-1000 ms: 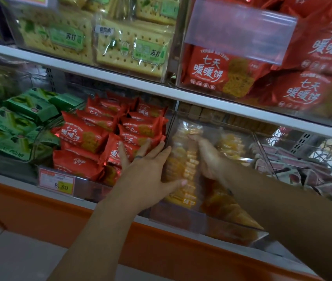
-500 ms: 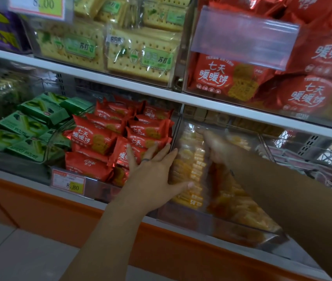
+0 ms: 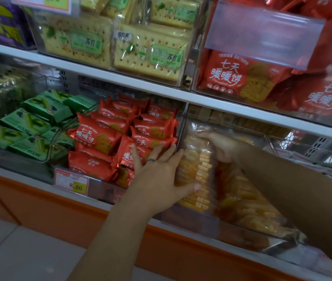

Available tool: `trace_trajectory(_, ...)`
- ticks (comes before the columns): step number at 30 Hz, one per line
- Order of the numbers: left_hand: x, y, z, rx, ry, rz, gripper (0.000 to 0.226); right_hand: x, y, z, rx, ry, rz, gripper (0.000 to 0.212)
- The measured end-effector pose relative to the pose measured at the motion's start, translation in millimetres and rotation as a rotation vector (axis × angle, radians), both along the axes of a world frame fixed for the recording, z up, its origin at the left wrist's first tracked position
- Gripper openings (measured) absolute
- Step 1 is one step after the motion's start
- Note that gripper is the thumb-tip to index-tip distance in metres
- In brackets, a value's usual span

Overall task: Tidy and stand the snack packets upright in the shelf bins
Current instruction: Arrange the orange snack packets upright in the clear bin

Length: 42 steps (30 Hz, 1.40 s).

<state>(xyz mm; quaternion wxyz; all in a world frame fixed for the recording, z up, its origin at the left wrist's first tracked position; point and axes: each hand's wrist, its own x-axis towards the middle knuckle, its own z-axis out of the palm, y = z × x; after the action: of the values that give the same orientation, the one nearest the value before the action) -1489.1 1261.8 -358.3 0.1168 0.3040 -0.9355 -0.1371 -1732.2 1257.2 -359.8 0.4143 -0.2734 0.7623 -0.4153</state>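
Left hand (image 3: 157, 175) pressing, right hand (image 3: 224, 148) gripping biscuit packet (image 3: 196, 169) in bin (image 3: 191, 220)

My left hand (image 3: 157, 177) presses flat, fingers spread, on the clear packet of yellow biscuits (image 3: 196, 169) at frame centre; my right hand (image 3: 225, 148) holds its top. Red packets (image 3: 100, 136) sit just left.

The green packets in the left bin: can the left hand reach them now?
Probably yes. The left hand lies open against the yellow biscuit packet, holding nothing, and the green packets lie uncovered past the red packets.
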Motion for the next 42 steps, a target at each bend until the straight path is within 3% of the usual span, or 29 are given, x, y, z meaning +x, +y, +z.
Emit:
trace_trajectory(1, 0.2, 0.2, 0.5, 0.005, -0.004, 0.000, 0.088, 0.7, 4.8, 4.5, 0.018, 0.023, 0.021, 0.099)
trace_trajectory(4, 1.8, 3.4, 1.5, 0.004, 0.012, -0.004, 0.083, 26.6, 34.3, 36.3, 0.018, 0.191, 0.123, 0.043)
trace_trajectory(5, 3.5, 6.5, 2.4, -0.002, 0.060, -0.007, 0.078, 30.4, 47.4, 44.2, -0.001, 0.306, 0.166, 0.036)
trace_trajectory(9, -1.0, 41.5, 17.1, 0.079, 0.467, -0.097, 0.051, 43.2, 129.3, 66.3, -0.051, 0.910, 0.401, 0.042)
trace_trajectory(11, -14.0, 70.4, 25.2, 0.186, 0.500, -0.151, 0.045, 35.9, 167.6, 60.7, -0.065, 1.064, 0.370, 0.040)
trace_trajectory(14, -41.4, 100.7, 26.9, 0.244, 0.327, -0.137, 0.046, 26.3, 216.2, 48.5, -0.112, 1.080, 0.281, 0.030)
trace_trajectory(18, -70.9, 97.5, 24.2, 0.073, 0.102, -0.053, 0.040, 19.4, 247.8, 23.7, -0.089, 1.090, 0.240, 0.024)
trace_trajectory(23, -93.3, 86.3, 28.2, -0.242, -0.252, -0.117, 0.025, 18.9, 253.8, 6.2, -0.137, 1.162, 0.267, 0.039)
trace_trajectory(26, -101.8, 78.3, 30.3, -0.215, -0.367, -0.227, 0.026, 18.3, 253.5, 3.1, -0.195, 1.257, 0.290, 0.056)
trace_trajectory(29, -107.6, 72.6, 34.2, -0.135, -0.420, -0.305, 0.025, 19.1, 254.9, 6.0, -0.119, 1.224, 0.370, 0.082)
trace_trajectory(31, -112.7, 69.3, 35.7, -0.080, -0.430, -0.327, 0.023, 17.6, 256.3, 6.1, -0.056, 1.185, 0.412, 0.087)
trace_trajectory(37, -124.3, 69.8, 29.6, 0.083, -0.302, -0.276, 0.026, 17.8, 258.6, -5.0, -0.139, 1.359, 0.371, 0.055)
trace_trajectory(42, -127.9, 70.3, 22.0, 0.175, -0.229, -0.250, 0.026, 18.3, 257.3, -6.2, -0.170, 1.309, 0.369, 0.040)
